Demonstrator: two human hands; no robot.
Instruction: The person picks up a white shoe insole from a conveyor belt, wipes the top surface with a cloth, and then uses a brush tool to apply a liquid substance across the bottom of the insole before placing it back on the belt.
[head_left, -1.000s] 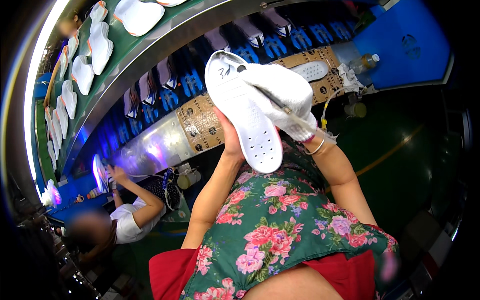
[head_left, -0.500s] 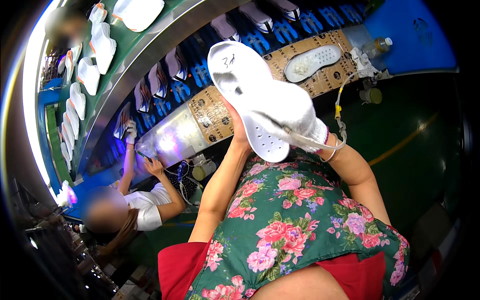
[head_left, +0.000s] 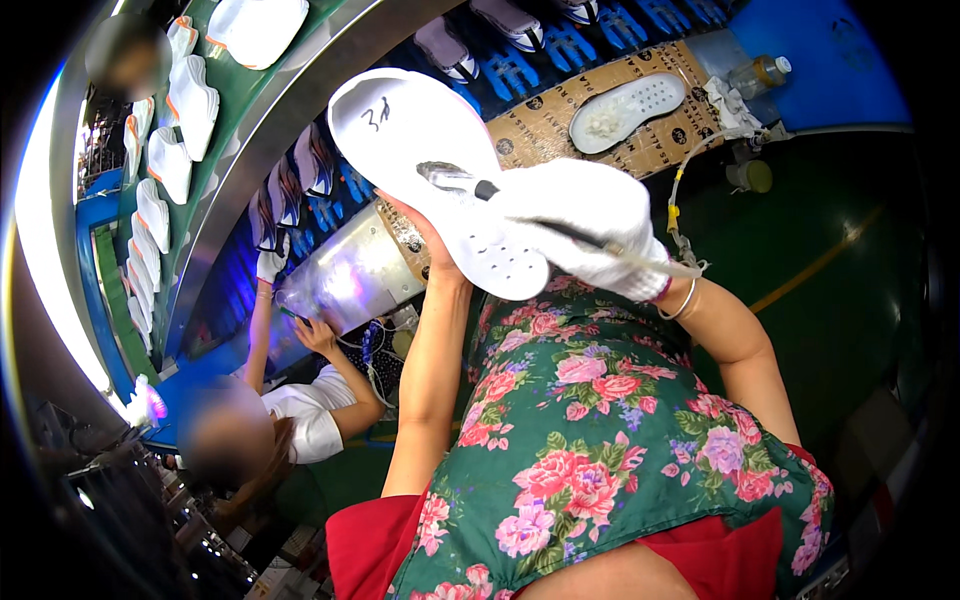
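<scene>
1. The white shoe sole (head_left: 425, 145) is held up in front of the apron, near side of the bench (head_left: 355, 262), its written-on wide end far left and its perforated end near right.
2. The bare left hand (head_left: 432, 238) clasps it from underneath along the left edge; most fingers are hidden. The gloved right hand (head_left: 585, 215) has its grip closed around a narrow brush (head_left: 486, 190) with a clear tube (head_left: 678, 180) running from its rear end.
3. The sole now sits farther left than half a second ago. The brush tip, beside the writing a second ago, now meets the middle of the sole. I judge that the strokes have progressed from the wide end toward the waist; the perforated end shows no brush contact now.
4. Another perforated sole (head_left: 648, 103) lies far right on the cardboard (head_left: 520, 132), bearing a whitish clump (head_left: 605, 125).
</scene>
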